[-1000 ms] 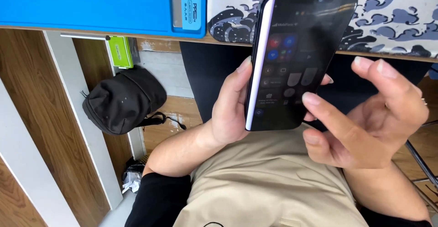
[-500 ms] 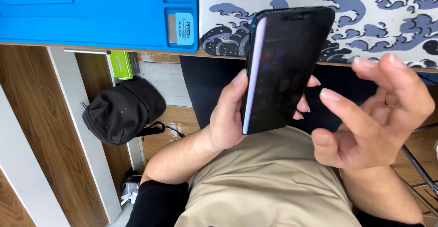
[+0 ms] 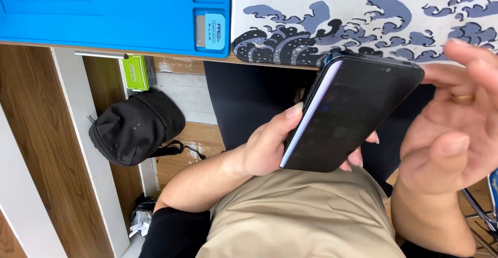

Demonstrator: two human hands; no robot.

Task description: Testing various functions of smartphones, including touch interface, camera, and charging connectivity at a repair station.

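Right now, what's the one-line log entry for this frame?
left hand: holds dark phone, screen up | right hand: open beside phone, holding nothing | black bag: on floor

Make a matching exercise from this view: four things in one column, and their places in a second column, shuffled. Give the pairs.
Things:
1. phone
2. black bag
3. blue mat
4. wave-print mat

Places:
A. on the floor under the desk
B. on the desk, to the right
C. in the left hand
D. on the desk, to the left

Pairs: 1-C, 2-A, 3-D, 4-B
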